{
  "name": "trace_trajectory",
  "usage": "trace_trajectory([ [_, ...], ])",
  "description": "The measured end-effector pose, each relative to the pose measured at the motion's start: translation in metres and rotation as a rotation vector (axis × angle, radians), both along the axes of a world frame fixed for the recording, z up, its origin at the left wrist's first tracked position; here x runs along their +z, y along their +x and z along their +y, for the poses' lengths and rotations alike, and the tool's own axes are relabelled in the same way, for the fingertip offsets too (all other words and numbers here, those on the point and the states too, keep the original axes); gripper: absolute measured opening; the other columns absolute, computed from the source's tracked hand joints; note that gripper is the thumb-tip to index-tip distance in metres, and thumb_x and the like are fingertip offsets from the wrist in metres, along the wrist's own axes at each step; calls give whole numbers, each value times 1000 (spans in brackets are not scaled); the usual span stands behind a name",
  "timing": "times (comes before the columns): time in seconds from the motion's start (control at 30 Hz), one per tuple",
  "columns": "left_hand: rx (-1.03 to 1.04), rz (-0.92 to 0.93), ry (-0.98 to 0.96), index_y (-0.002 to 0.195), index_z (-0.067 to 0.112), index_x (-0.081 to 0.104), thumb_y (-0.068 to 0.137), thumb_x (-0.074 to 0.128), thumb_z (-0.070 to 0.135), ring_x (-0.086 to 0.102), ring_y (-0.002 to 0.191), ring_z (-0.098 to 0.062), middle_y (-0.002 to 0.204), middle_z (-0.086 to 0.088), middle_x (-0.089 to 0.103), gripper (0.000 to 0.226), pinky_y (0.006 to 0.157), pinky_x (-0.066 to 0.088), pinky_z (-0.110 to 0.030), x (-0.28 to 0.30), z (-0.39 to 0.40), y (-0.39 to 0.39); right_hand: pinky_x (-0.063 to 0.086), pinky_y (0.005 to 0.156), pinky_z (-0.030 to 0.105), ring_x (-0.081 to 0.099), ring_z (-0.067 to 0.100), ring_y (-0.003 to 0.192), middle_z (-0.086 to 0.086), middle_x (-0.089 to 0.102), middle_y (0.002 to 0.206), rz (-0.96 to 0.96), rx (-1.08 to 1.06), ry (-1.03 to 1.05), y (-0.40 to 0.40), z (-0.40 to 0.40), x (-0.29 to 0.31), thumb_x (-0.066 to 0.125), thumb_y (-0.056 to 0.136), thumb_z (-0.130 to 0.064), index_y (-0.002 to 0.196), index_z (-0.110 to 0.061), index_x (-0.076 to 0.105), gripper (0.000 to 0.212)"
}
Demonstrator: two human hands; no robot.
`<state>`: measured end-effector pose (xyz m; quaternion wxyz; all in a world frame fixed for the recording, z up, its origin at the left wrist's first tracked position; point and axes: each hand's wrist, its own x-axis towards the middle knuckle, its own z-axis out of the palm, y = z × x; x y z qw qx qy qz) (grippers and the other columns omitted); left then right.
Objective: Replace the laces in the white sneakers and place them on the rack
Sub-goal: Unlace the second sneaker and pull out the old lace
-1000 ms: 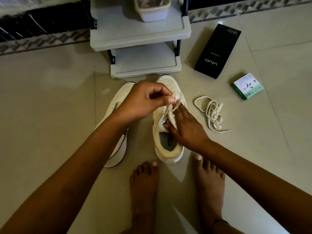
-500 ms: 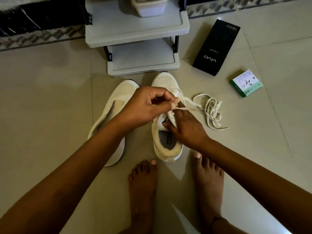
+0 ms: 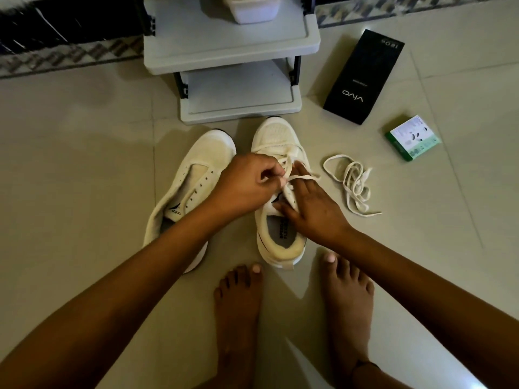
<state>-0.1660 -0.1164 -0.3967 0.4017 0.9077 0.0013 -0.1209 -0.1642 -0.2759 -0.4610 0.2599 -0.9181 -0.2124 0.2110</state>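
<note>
Two white sneakers stand side by side on the tiled floor in front of a grey rack. The left sneaker has bare eyelets and no lace. The right sneaker is partly laced. My left hand pinches the lace above that shoe's eyelets. My right hand rests on the shoe's tongue and upper with fingers extended, holding it down. A loose cream lace lies in a tangle on the floor just right of the shoe.
A black phone box and a small green-and-white box lie on the floor to the right. A white tub sits on the rack's upper shelf. My bare feet stand just behind the shoes. A dark patterned rug runs along the back.
My left hand has drawn the lace across the right sneaker and dropped slightly toward the eyelets. My right hand stays on the shoe.
</note>
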Motion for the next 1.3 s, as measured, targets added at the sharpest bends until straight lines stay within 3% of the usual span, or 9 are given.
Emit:
trace_trajectory([
  [0.1,115,53,-424,84,10,69,85,65,4,68,89,-16,89,-8,71,8,83,54,-25,18,3,-1,17,114,28,7,17,146,6,0,159,11,5,11,1,0,0,45,94,-45,151,-11,12,73],
  [0.2,222,52,-504,87,16,67,86,64,5,65,89,-6,93,-1,69,12,79,50,-18,14,3,-3,18,113,27,6,17,146,6,2,159,9,5,12,1,3,1,46,95,-44,150,-11,11,74],
  [0.33,-41,38,104,116,19,64,82,69,17,52,115,-16,124,2,56,35,95,40,-25,-11,7,-6,20,115,32,13,21,145,10,13,157,18,-9,33,1,4,1,45,94,-49,149,-9,16,74],
  [0.5,-134,-274,439,80,10,73,74,62,20,65,85,-29,93,-7,71,16,72,50,-36,-17,-4,-9,16,114,27,13,20,145,9,13,157,22,-6,28,0,5,3,42,93,-52,150,-11,11,77],
  [0.57,-97,-190,334,79,11,72,79,63,18,64,85,-26,88,-4,71,12,75,51,-35,-13,-3,-5,16,114,28,11,20,145,8,10,158,18,2,20,1,4,4,44,94,-47,150,-10,10,75],
  [0.7,79,-10,-245,87,9,72,82,69,6,65,89,-5,89,3,70,6,84,48,-15,16,3,-7,24,110,30,17,22,144,9,12,158,15,33,-13,3,2,4,40,93,-53,149,-10,18,74],
  [0.8,147,-40,-373,93,6,69,84,67,9,63,91,-4,96,-1,69,10,83,47,-11,21,2,-14,21,112,31,14,23,145,10,10,158,15,15,49,3,4,3,48,93,-48,151,-11,12,77],
  [1.0,-141,-23,396,128,22,56,85,61,21,50,117,-20,135,1,49,44,93,45,-35,-14,0,-19,23,116,36,11,22,145,8,7,158,49,17,14,3,6,3,28,75,-71,151,-13,6,98],
  [1.3,-84,-194,302,82,10,70,79,53,26,62,86,-24,91,-4,67,23,73,51,-37,-20,2,-16,21,113,33,14,24,144,10,11,158,-4,53,-60,1,8,4,35,90,-52,150,-10,7,79],
])
